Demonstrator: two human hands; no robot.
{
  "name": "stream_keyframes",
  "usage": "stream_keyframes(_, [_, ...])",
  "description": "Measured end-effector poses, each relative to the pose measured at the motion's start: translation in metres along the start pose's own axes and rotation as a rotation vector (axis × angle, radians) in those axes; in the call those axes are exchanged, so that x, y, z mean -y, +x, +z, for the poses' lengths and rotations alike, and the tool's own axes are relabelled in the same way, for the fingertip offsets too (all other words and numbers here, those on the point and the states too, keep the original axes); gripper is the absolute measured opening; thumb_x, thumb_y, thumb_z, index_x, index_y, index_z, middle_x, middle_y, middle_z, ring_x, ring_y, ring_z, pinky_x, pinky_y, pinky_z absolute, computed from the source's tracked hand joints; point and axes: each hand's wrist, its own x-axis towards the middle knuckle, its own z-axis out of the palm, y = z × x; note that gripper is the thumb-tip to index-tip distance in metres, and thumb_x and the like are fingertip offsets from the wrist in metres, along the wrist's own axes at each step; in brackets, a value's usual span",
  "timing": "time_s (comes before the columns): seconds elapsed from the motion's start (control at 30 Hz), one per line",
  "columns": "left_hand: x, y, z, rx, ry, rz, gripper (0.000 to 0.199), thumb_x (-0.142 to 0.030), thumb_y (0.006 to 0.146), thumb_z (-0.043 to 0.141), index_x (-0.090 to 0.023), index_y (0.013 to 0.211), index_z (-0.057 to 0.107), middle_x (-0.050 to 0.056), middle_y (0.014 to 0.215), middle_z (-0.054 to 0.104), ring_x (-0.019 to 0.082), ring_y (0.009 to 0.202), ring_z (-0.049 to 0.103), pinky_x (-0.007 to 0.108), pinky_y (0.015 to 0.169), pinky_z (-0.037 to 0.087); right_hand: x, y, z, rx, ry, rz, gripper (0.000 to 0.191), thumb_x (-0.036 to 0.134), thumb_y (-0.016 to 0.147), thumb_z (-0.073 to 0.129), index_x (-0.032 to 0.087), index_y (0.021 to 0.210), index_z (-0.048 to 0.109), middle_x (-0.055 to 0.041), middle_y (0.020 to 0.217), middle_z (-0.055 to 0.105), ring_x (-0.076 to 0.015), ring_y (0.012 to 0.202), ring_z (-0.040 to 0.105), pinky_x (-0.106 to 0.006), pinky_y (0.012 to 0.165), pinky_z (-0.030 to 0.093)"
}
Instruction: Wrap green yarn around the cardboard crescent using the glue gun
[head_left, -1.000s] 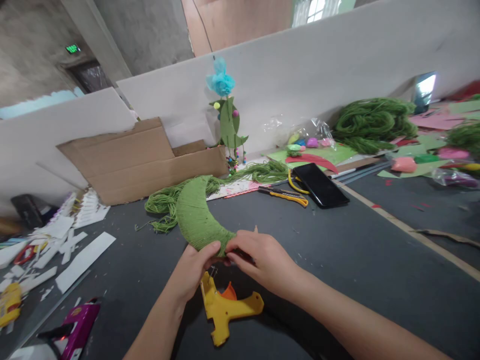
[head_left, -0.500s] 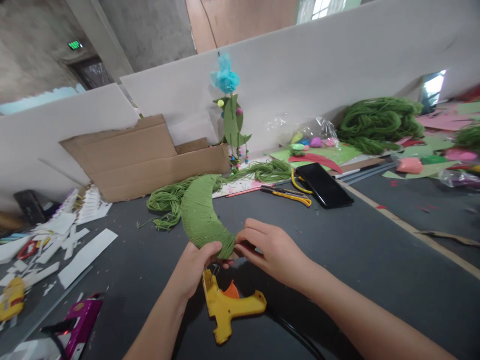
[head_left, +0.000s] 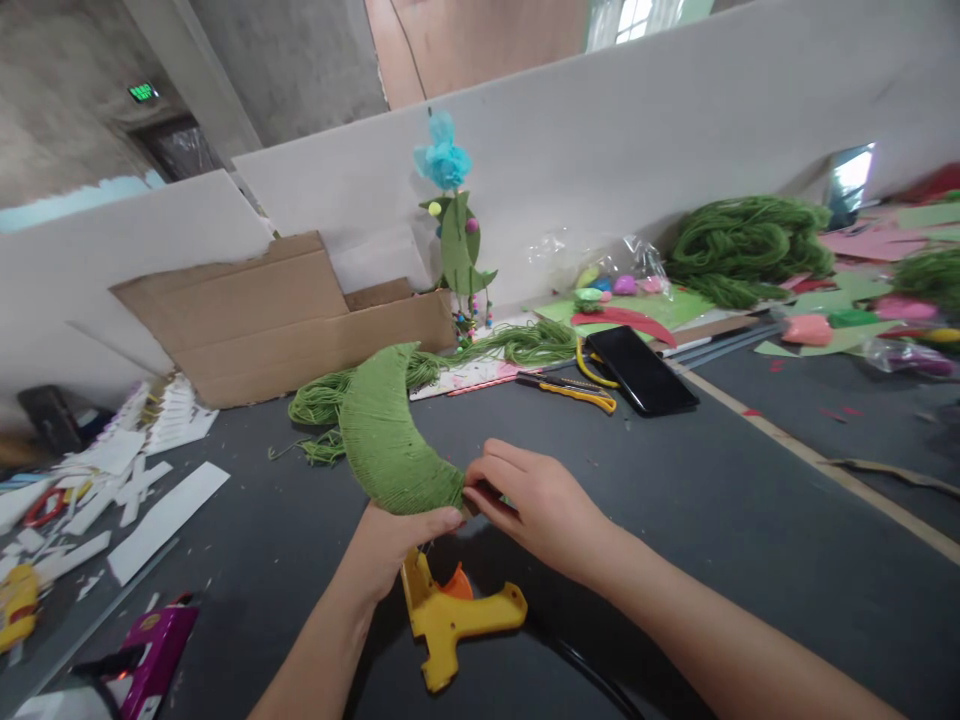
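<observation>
A crescent shape wrapped in green yarn [head_left: 394, 440] is held up above the dark table. My left hand [head_left: 401, 535] grips it from below, thumb along its lower edge. At its right-hand tip, my right hand [head_left: 529, 500] is closed with the fingertips pinched together; a bit of brown board shows there. Whether those fingers hold the tip or a yarn end is too small to tell. Just below both hands lies a yellow glue gun [head_left: 457, 620] with an orange trigger, its nozzle end partly hidden by my left hand.
Behind the crescent are loose green yarn [head_left: 322, 400] and a cardboard piece [head_left: 247, 330]. A utility knife [head_left: 574, 393] and a black phone [head_left: 641, 368] lie to the right. White scraps [head_left: 169, 520] and a purple device [head_left: 161, 650] are left. A blue-flowered decoration [head_left: 457, 240] stands at the back.
The crescent has swung toward the left and lies flatter, its upper tip shifted left. My left thumb now stretches further right along its lower edge. My right hand stays at the tip.
</observation>
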Motion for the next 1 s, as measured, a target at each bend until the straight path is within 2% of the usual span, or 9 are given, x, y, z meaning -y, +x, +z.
stream_keyframes(0.13, [0.002,0.001,0.004,-0.101,0.013,0.019,0.027,-0.014,0.051,0.075,-0.014,0.077,0.07,0.004,0.075,0.07,0.019,0.069,0.062,0.03,0.068,0.049,0.002,-0.001,-0.001,-0.037,0.01,-0.026,0.012,0.017,0.086,0.044,0.016,0.079,0.054,-0.0012,0.069,0.05,-0.0114,0.06,0.047,-0.021,0.055,0.036])
stream_keyframes(0.23, [0.003,0.0,0.003,-0.206,0.057,0.045,0.027,-0.015,0.051,0.074,-0.013,0.077,0.069,0.006,0.076,0.07,0.021,0.07,0.062,0.032,0.068,0.05,0.002,-0.001,-0.006,-0.024,0.062,-0.004,0.007,0.019,0.085,0.047,0.017,0.083,0.053,-0.0023,0.074,0.052,-0.0122,0.065,0.049,-0.022,0.058,0.038])
stream_keyframes(0.3, [0.002,0.0,0.002,-0.232,0.066,0.057,0.027,-0.015,0.051,0.073,-0.013,0.077,0.068,0.006,0.075,0.07,0.022,0.071,0.063,0.032,0.067,0.05,0.001,-0.001,-0.009,-0.004,0.09,0.014,0.006,0.02,0.085,0.048,0.017,0.086,0.053,-0.0034,0.079,0.053,-0.013,0.069,0.05,-0.023,0.061,0.039])
stream_keyframes(0.57, [0.002,0.0,-0.003,-0.092,0.09,0.038,0.017,-0.014,0.055,0.072,-0.013,0.071,0.067,0.003,0.063,0.067,0.016,0.059,0.059,0.028,0.06,0.048,-0.001,-0.001,-0.008,-0.031,-0.038,-0.05,0.02,0.019,0.088,0.041,0.014,0.077,0.056,-0.0033,0.072,0.048,-0.0123,0.062,0.045,-0.023,0.056,0.037])
stream_keyframes(0.77, [-0.003,-0.002,-0.005,0.031,0.071,0.018,0.033,-0.014,0.053,0.076,-0.016,0.085,0.068,0.004,0.085,0.07,0.018,0.078,0.062,0.03,0.076,0.048,-0.002,-0.001,-0.006,-0.043,-0.035,-0.033,0.016,0.019,0.087,0.043,0.014,0.078,0.055,-0.0025,0.071,0.048,-0.0119,0.062,0.045,-0.022,0.056,0.037])
stream_keyframes(1.0, [0.002,0.0,-0.002,-0.11,0.134,0.016,0.025,-0.01,0.052,0.073,-0.016,0.076,0.066,0.0,0.07,0.067,0.016,0.066,0.059,0.028,0.067,0.047,-0.001,-0.001,-0.007,-0.027,-0.012,-0.024,0.013,0.02,0.086,0.046,0.015,0.077,0.055,-0.0021,0.071,0.049,-0.0116,0.061,0.045,-0.022,0.056,0.037])
